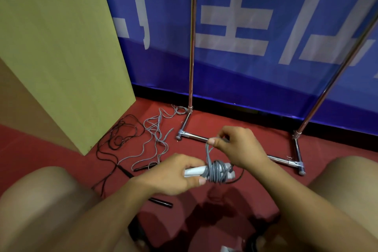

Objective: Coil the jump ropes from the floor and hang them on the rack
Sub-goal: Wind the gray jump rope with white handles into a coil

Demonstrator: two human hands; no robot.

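Left hand (pixel 176 174) grips the handles (pixel 194 171) sideways; right hand (pixel 233 145) pinches the rope (pixel 208 153) end straight above the coil (pixel 217 171).

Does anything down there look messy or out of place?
Yes: a black jump rope and a grey jump rope lie tangled and uncoiled on the red floor, beside the rack.

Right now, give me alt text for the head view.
Left hand grips white handles wound with grey rope; right hand pinches its loose end above. Black rope and another grey rope lie tangled on the red floor beside the rack.
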